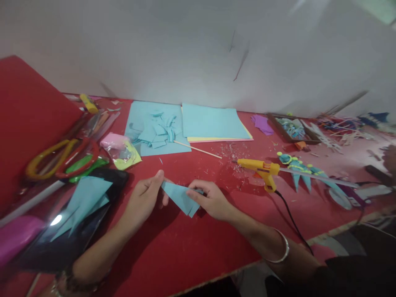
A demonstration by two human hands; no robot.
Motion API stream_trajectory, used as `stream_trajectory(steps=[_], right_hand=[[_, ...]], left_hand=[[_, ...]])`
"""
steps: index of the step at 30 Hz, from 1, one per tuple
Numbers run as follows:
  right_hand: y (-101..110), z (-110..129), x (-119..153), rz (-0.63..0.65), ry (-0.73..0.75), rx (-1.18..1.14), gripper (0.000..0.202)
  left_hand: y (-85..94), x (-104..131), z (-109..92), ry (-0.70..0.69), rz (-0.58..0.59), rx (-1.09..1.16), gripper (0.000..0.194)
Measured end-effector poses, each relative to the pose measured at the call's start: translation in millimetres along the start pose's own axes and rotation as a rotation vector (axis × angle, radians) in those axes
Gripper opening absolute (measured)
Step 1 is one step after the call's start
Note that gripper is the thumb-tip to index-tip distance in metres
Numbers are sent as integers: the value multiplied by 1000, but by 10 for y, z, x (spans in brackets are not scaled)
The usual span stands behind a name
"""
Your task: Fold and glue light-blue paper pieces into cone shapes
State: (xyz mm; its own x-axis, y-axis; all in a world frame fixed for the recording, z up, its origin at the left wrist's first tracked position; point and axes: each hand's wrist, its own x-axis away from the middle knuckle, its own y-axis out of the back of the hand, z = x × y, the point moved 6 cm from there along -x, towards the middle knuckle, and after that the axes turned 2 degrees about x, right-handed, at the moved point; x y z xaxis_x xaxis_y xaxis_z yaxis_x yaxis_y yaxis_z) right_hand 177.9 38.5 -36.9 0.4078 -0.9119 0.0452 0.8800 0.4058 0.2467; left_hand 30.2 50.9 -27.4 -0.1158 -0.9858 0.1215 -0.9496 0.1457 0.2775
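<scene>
Between my two hands, above the red table, is a folded light blue paper with a pointed left end and layered lower edges. The fingers and thumb of my left hand pinch its left tip. My right hand grips its right side, thumb on top. More folded blue paper pieces rest on a dark glossy object to the left. Behind my hands, small blue cut pieces are heaped on a blue sheet, with a thin wooden stick beside them.
A yellow glue gun with a black cord lies right of my hands. Scissors are at the left. Stacked sheets, purple paper and a tray line the back. Decorated blue cones lie at the right.
</scene>
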Motion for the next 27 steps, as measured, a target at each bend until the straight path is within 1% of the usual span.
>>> stream_trajectory(steps=[3,5,8,9,11,13,16,18,19,20,21,22,23,25,27], right_hand=[[8,-33,-16,-17,-14,10,27],[7,-39,-30,-24,4,17,28],[-17,-44,-43,0,23,18,29],[-25,-46,-46,11,23,26,29],[-25,-38,-56,24,23,64,29],[9,8,-81,-2,42,137,24],[114,216,-159,-129,129,307,12],[153,461,-242,-211,219,455,12],[144,607,-296,-239,266,551,15],[129,777,-350,-296,329,672,16],[67,940,-420,-309,387,796,17],[-26,1086,-506,-293,434,899,17],[-147,1205,-608,-246,464,970,18],[-455,1370,-842,-99,493,1004,20],[-819,1447,-1085,66,497,984,21]], left_hand=[[-29,-5,-3,-34,42,50,59],[-74,-10,-9,-55,90,57,49],[-174,-5,-29,-82,185,64,29],[-199,-2,-27,-77,205,63,27],[-211,-3,-13,-50,203,58,28],[-173,-15,4,-22,151,54,32],[-78,-48,10,-1,52,56,36],[-25,-73,14,7,-1,63,37],[-6,-84,21,10,-21,70,35],[6,-94,35,13,-36,78,34],[12,-102,56,17,-47,87,32],[14,-110,85,21,-54,94,31],[12,-116,122,28,-58,97,32],[4,-130,210,46,-57,98,33],[8,-145,296,61,-62,105,25]])
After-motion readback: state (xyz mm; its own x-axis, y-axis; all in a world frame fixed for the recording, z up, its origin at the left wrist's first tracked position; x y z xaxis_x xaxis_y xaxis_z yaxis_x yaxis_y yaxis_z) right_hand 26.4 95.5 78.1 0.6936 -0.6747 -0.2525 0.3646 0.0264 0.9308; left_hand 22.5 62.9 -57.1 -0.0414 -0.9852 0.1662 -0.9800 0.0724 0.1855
